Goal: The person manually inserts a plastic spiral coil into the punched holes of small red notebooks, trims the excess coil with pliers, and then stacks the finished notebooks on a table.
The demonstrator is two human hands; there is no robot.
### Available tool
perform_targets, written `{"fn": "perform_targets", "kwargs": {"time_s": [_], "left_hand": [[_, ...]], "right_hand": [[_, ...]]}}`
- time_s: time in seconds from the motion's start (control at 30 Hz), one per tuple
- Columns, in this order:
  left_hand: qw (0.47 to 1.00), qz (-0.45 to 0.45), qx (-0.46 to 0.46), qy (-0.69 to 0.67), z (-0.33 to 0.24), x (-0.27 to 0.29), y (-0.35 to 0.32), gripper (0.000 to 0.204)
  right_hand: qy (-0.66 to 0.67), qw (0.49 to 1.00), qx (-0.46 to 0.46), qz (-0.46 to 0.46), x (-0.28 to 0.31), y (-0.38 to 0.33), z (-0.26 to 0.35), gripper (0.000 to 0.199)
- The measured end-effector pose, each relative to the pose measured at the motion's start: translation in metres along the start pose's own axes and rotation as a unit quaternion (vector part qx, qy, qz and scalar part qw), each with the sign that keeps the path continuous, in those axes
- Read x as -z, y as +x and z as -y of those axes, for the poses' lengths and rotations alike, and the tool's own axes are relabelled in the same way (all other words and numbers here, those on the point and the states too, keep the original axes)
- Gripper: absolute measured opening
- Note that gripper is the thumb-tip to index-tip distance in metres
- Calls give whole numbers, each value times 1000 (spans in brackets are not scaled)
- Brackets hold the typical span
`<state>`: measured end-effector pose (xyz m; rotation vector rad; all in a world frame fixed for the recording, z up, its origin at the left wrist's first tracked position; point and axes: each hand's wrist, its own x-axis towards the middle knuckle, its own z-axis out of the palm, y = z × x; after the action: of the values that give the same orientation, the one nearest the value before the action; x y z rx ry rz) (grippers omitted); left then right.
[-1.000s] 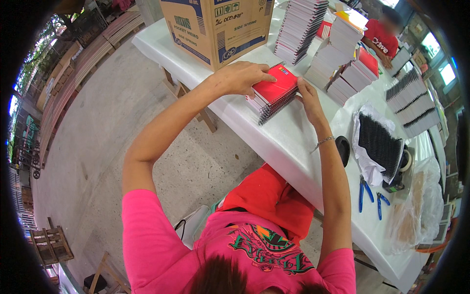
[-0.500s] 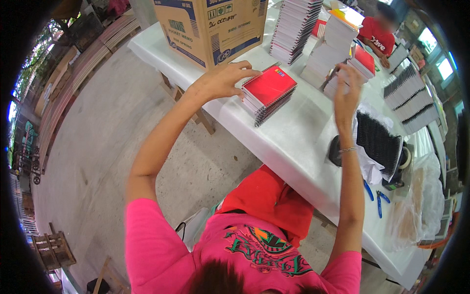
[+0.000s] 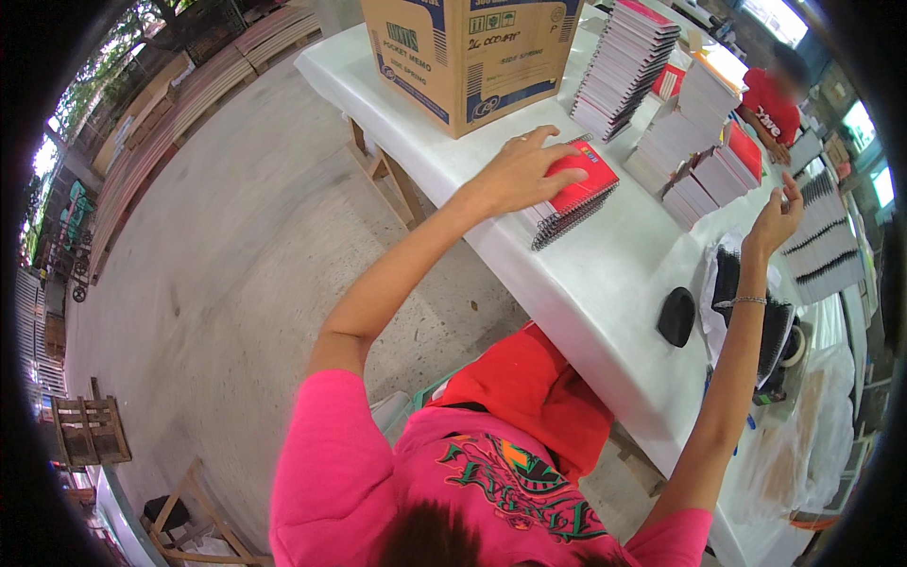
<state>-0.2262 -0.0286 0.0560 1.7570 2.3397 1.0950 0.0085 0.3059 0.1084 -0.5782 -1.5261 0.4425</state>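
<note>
My left hand (image 3: 529, 173) reaches over a short stack of red-covered spiral notebooks (image 3: 590, 189), its thumb and fingers spread at the stack's left side and top. The hand hides part of the top cover. My right hand (image 3: 777, 219) is raised over the table's right side, fingers loosely apart, with nothing visible in it. To its left stand red-topped blocks of notebook pages (image 3: 723, 180). Below that hand, a bundle of black binding coils (image 3: 777, 331) rests in white wrapping, partly covered by my forearm.
A cardboard box (image 3: 510, 71) and a tall spiral-notebook stack (image 3: 624, 76) stand at the back. Also on the white table (image 3: 586, 293) are a black rounded object (image 3: 675, 317), coil-edged stacks (image 3: 824, 250) and clear plastic (image 3: 812, 425). A co-worker (image 3: 775, 109) sits at far right.
My left hand has moved further over the red notebooks. My right hand has left the page blocks and shifted right, above the coils. The whole view has swung, sliding the table rightward.
</note>
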Motion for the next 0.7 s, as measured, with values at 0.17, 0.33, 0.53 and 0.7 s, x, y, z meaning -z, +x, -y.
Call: {"fn": "perform_targets", "kwargs": {"time_s": [0.17,0.33,0.53,0.7], "left_hand": [[991,-4,46,123,-23,-21,11,82],[986,2,110,127,-27,-30,12,86],[990,-5,102,102,-34,-39,20,76],[985,-11,104,136,-26,-28,11,78]], "right_hand": [[-57,998,-14,-35,1,-6,1,33],[-87,993,-26,-73,-12,-12,9,35],[-158,965,-210,1,-15,30,-44,63],[26,912,-362,192,-31,26,-21,64]]}}
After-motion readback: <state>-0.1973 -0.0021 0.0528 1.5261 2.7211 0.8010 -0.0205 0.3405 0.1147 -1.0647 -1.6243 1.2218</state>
